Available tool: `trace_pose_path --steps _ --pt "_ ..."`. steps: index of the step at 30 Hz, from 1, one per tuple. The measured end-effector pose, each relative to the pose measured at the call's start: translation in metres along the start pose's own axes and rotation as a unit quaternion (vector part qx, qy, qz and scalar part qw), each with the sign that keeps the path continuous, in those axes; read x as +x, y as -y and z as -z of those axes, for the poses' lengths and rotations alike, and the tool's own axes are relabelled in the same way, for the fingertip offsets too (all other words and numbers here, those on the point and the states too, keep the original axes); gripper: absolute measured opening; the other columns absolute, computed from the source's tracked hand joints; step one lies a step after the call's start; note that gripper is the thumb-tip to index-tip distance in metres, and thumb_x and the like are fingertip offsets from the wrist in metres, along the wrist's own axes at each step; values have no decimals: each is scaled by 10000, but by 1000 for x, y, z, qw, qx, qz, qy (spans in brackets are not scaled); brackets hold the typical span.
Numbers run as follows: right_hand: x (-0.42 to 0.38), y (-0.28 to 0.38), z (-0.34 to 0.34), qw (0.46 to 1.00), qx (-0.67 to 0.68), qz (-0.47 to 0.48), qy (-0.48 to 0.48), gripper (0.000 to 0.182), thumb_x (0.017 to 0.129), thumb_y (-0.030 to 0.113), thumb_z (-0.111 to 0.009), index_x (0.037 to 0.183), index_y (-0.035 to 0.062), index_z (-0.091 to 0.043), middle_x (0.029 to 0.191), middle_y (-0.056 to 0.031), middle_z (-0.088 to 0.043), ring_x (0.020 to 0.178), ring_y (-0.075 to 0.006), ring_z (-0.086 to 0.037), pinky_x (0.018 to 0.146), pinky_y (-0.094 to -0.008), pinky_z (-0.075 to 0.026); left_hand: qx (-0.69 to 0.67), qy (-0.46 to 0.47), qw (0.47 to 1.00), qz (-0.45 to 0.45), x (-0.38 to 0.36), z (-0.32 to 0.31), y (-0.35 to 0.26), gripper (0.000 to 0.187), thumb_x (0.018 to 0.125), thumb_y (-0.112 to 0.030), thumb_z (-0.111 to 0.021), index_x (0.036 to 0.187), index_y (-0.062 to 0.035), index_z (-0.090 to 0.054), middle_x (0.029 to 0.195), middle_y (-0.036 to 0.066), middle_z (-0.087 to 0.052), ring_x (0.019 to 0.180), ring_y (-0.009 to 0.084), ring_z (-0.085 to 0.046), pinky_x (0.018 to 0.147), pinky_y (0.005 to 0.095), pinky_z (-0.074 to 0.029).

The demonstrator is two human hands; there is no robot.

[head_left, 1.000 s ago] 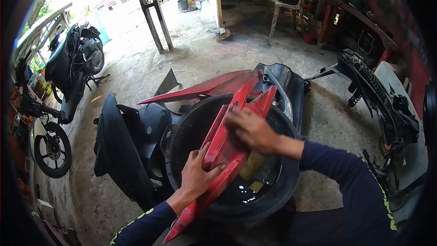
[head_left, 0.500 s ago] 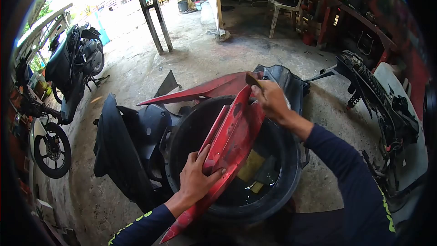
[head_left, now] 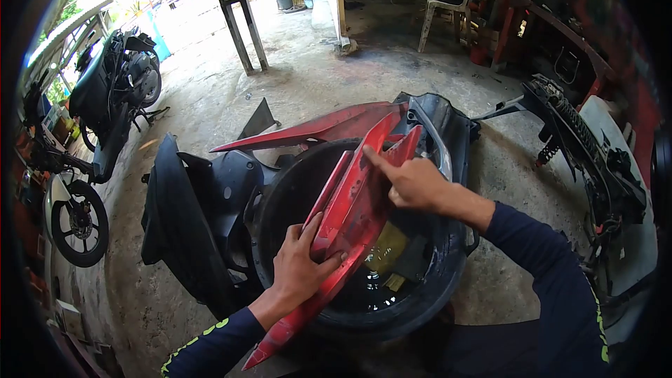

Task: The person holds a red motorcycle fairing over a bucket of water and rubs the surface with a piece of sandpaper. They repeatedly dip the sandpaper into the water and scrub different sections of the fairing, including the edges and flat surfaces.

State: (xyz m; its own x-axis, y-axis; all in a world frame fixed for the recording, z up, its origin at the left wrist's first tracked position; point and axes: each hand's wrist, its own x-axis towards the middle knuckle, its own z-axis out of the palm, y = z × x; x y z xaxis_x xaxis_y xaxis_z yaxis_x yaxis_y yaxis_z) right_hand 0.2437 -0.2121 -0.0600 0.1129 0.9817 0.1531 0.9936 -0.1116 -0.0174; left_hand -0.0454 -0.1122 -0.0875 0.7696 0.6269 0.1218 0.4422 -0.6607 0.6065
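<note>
Red panel (head_left: 353, 199), long axis slanting across tub (head_left: 420, 294): my left hand (head_left: 301, 266) clasps its lower edge, right hand (head_left: 413, 182) fingers pressed near its top.

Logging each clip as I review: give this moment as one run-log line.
left hand: grips red panel | right hand: on panel's upper part, forefinger out | panel: tilted over black tub holding water | nearby: black fairing
</note>
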Motion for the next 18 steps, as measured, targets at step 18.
trace_pose_path --steps 18 --pt "16 -26 -5 999 -35 -31 4 974 799 145 -658 1675 156 -233 677 -168 -683 633 -370 -701 607 -499 -565 -28 26 999 -4 4 -4 16 945 798 -495 -838 1575 -122 -452 1288 209 -568 1154 406 -644 968 499 -540"
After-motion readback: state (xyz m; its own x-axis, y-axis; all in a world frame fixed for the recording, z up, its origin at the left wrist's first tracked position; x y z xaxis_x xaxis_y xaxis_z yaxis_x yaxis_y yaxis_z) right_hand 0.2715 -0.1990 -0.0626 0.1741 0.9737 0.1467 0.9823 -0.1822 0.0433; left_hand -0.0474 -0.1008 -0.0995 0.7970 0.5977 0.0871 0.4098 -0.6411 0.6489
